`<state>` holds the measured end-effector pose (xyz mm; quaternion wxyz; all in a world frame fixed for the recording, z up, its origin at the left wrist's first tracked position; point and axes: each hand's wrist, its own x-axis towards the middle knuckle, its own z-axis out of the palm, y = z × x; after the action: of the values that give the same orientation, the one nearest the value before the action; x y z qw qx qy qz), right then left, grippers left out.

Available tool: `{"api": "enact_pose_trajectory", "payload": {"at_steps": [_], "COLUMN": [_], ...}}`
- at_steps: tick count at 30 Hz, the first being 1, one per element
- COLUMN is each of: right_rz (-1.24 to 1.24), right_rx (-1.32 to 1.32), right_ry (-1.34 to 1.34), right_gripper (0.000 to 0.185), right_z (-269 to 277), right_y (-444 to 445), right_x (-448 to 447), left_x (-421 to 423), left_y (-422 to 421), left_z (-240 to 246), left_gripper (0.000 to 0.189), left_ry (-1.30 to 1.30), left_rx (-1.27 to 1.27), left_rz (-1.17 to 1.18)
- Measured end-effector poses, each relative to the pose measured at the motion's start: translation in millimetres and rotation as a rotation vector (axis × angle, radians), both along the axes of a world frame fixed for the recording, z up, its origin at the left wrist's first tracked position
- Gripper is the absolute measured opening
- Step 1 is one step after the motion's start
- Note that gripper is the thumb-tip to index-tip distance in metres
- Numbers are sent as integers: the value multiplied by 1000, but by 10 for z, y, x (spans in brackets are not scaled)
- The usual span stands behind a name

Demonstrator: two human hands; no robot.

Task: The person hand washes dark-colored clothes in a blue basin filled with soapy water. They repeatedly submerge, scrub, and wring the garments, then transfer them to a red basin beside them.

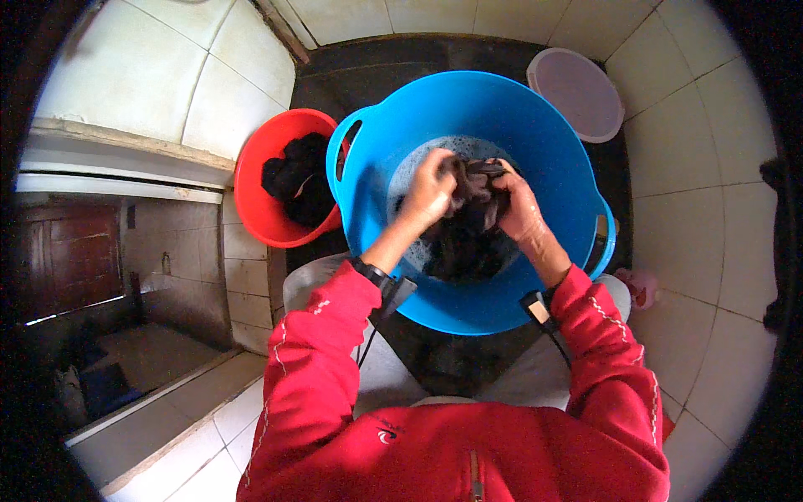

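A big blue plastic tub [464, 314] with two loop handles stands on the dark floor between my knees, with sudsy water [417, 157] in its bottom. Over the water my left hand [431, 188] and my right hand [519, 204] both grip a wet dark brown cloth [478, 188], bunched up between them. Its lower part merges with dark fabric [467, 254] lying in the water, and I cannot tell whether they are one piece. Both hands are wet, and the fingertips are partly hidden in the folds.
A red plastic tub [248, 207] holding black fabric [307, 188] stands left of the blue tub. A pale round plastic lid or basin [577, 94] lies at the back right. Something pink [638, 288] is by my right knee. Tiled walls [680, 144] close in the sides.
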<state>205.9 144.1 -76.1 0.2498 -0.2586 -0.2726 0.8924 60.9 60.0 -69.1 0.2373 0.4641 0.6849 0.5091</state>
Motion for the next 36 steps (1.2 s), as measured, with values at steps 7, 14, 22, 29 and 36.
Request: {"api": "enact_pose_trajectory", "payload": {"at_steps": [7, 14, 22, 29, 36], "right_rz": [214, -116, 91, 852, 768], "right_rx": [-420, -403, 644, 339, 98], "right_ry": [212, -294, -393, -203, -124], "right_gripper": [42, 35, 16, 24, 24], "right_z": [-542, -353, 156, 210, 85], "right_y": [-68, -502, -492, -538, -370], "right_x": [19, -17, 350, 594, 532], "left_x": [676, 275, -96, 245, 329], "left_y": [-128, 100, -456, -915, -1011], "left_z": [16, -290, -210, 90, 452], "left_gripper": [23, 31, 78, 30, 26], "left_ry": [304, 180, -205, 13, 166], "left_rx": [100, -145, -142, -517, -462], "left_rz": [-169, 42, -450, -678, -695]}}
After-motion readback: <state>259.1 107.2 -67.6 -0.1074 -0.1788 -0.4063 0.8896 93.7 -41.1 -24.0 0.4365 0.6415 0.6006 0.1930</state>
